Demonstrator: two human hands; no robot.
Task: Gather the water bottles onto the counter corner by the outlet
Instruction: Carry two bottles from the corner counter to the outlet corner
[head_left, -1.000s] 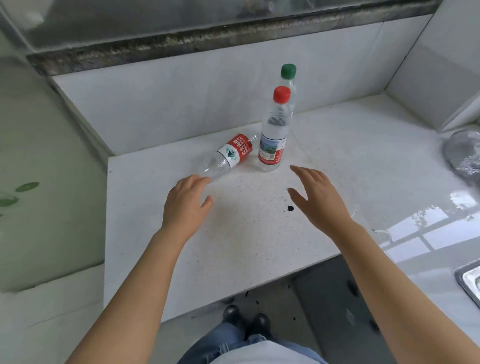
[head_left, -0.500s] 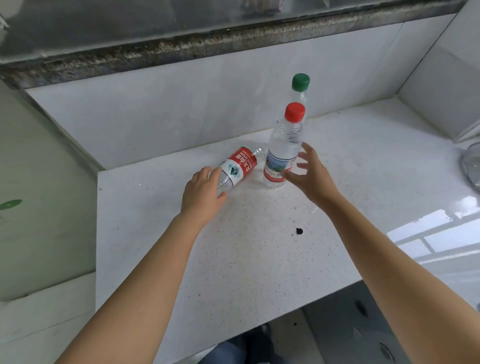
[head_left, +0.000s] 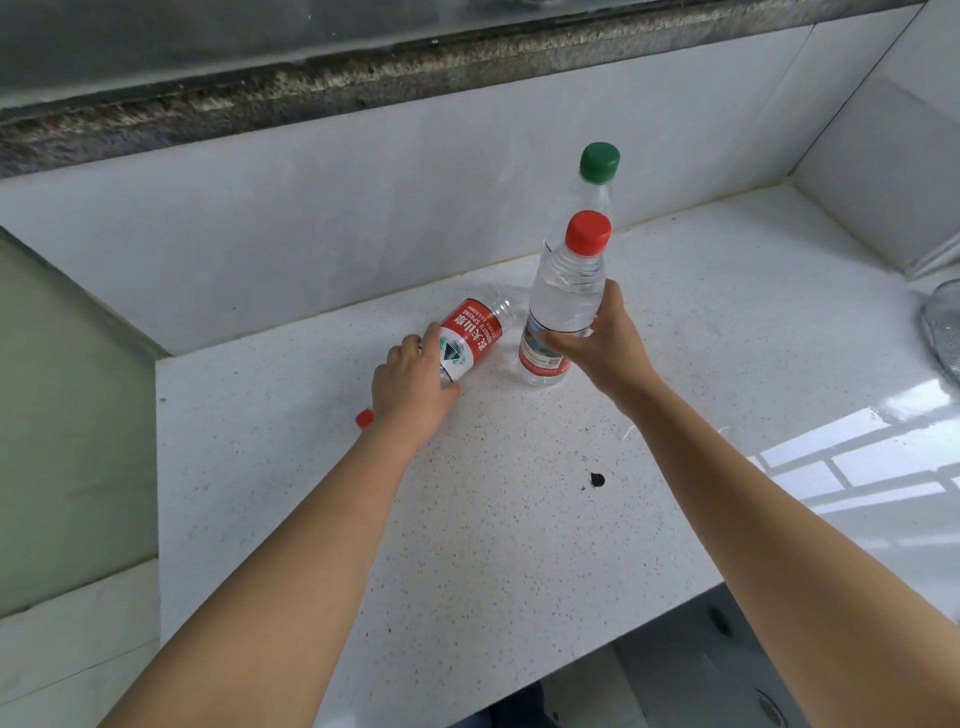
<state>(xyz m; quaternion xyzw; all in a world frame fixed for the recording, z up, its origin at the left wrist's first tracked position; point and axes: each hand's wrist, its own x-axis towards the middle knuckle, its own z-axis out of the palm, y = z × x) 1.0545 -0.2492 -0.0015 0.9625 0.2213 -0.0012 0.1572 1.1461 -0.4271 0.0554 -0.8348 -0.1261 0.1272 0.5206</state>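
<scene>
On the white counter (head_left: 467, 519) the right hand (head_left: 597, 353) was wrapped around the upright red-capped bottle (head_left: 563, 306). The left hand (head_left: 410, 384) gripped the toppled bottle (head_left: 470, 335). Lifting carelessly could knock over the green-capped bottle (head_left: 597, 182) just behind.

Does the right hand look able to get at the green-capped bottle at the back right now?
Probably not directly: the right hand is wrapped around the upright red-capped bottle, which stands right in front of the green-capped bottle. It would likely need to let go or reach around.
</scene>
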